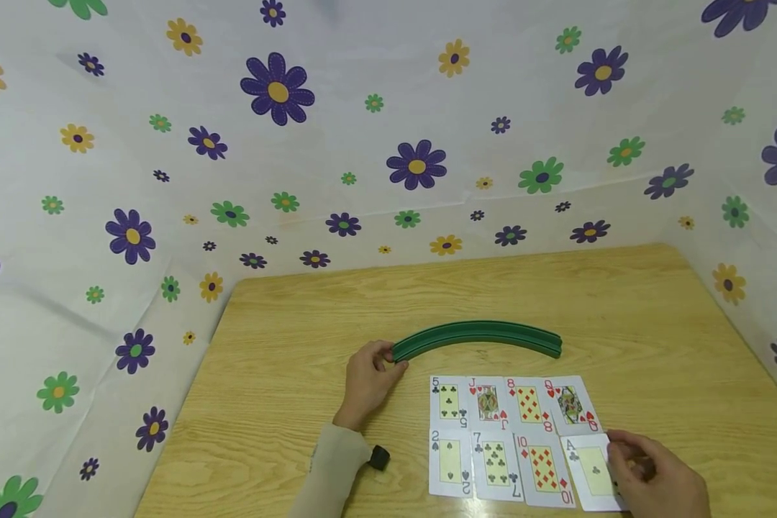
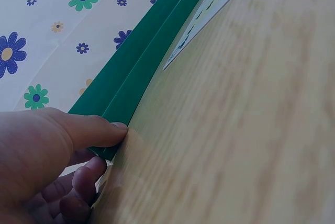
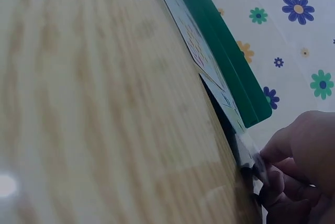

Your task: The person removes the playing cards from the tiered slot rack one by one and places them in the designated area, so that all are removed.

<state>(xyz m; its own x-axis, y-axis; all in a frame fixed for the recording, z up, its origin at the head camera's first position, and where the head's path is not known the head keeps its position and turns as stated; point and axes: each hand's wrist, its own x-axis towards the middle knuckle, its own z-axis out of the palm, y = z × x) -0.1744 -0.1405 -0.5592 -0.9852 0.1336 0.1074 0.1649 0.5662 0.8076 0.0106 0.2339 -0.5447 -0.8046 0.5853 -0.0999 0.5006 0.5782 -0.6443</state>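
Note:
A curved green playing-card holder (image 1: 479, 332) with a lengthwise groove lies on the table beyond two rows of face-up cards. At its left end, my left hand (image 1: 367, 381) pinches it; in the left wrist view the thumb (image 2: 102, 131) lies over that end, fingers below. My right hand (image 1: 667, 478) pinches the right edge of the ace of clubs (image 1: 589, 467), the near row's rightmost card. The right wrist view shows this card (image 3: 226, 103) tilted, its near edge raised off the table. Some right fingers are hidden behind the hand.
The far row holds the five of clubs (image 1: 449, 403), jack of hearts, eight of diamonds and queen of hearts (image 1: 570, 404). Nearer are the two of spades (image 1: 450, 464), seven of clubs and ten of diamonds (image 1: 544, 467). Flowered sheeting (image 1: 362, 137) walls the wooden table (image 1: 285, 324).

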